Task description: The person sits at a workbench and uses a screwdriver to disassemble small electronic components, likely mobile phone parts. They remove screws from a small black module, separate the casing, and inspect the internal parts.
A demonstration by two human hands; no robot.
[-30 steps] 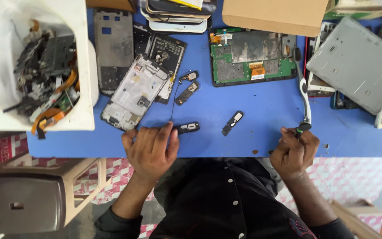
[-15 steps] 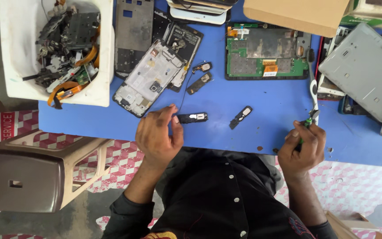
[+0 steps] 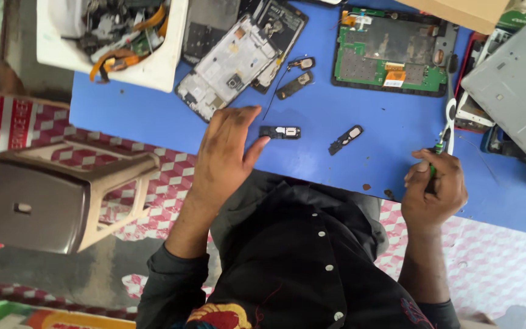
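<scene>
Two hands at bench [image 3: 153, 122]: left hand [image 3: 226, 152] spread, fingertip just beside small black speaker module [image 3: 280, 132]; right hand [image 3: 434, 189] clenched around green-handled screwdriver [image 3: 438, 149]. Probably light, rigid, fragile; best pinched by long edges.

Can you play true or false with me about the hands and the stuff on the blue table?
1. The left hand lies flat beside a small black part. True.
2. The right hand is empty. False: it grips a green screwdriver.
3. The table is red. False: it is blue.
4. A white tub holds scrap parts. True.
5. The green circuit board lies near the table's far edge. True.
</scene>
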